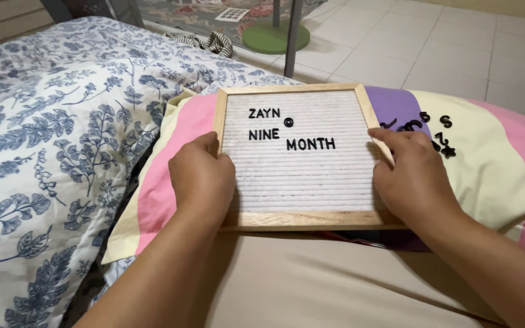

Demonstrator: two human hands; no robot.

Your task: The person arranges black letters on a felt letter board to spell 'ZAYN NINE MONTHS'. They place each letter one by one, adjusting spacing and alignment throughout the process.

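Gripping both side edges: left hand [202, 179] and right hand [409, 176] hold a wood-framed white letter board [299, 170] at frame centre, resting on a striped pastel pillow [493, 158]. Loose black letters [435, 130] sit just right of it. Blue floral bedding [50, 133] fills the left; tiled floor [432, 42] upper right.

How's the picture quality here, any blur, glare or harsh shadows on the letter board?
Head view: soft, even light; letter board sharp, no glare; left hand and right hand cast only faint shadows on its frame; loose black letters on the striped pillow slightly soft.
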